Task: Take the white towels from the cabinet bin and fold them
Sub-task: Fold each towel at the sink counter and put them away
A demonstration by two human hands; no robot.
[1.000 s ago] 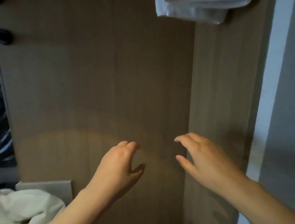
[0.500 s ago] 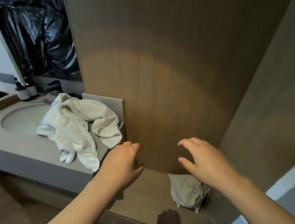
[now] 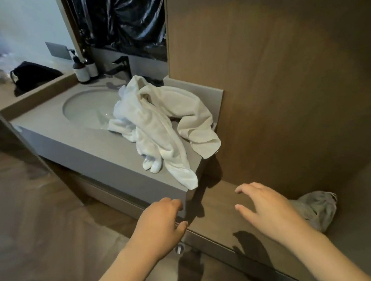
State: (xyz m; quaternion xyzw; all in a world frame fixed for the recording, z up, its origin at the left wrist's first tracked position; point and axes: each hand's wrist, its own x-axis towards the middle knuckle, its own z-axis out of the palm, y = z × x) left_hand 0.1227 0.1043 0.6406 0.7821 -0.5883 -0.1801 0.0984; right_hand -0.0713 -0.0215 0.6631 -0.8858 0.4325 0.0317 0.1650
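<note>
1. Head view: the white towels [image 3: 164,124] lie in a crumpled heap at the centre of the frame. They rest on the grey counter [image 3: 69,139] beside the sink basin [image 3: 83,108], one end hanging over the front edge.
2. The left hand [image 3: 162,226], lower centre, has loosely curled fingers and grasps nothing.
3. The right hand [image 3: 271,209], lower right, is spread, relaxed and empty above the wooden shelf [image 3: 216,215]. A crumpled grey cloth [image 3: 319,208] lies just right of it.

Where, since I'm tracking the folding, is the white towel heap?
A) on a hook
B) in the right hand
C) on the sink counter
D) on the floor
C: the towel heap lies crumpled on the counter by the sink; the left hand and right hand hold nothing.
</note>
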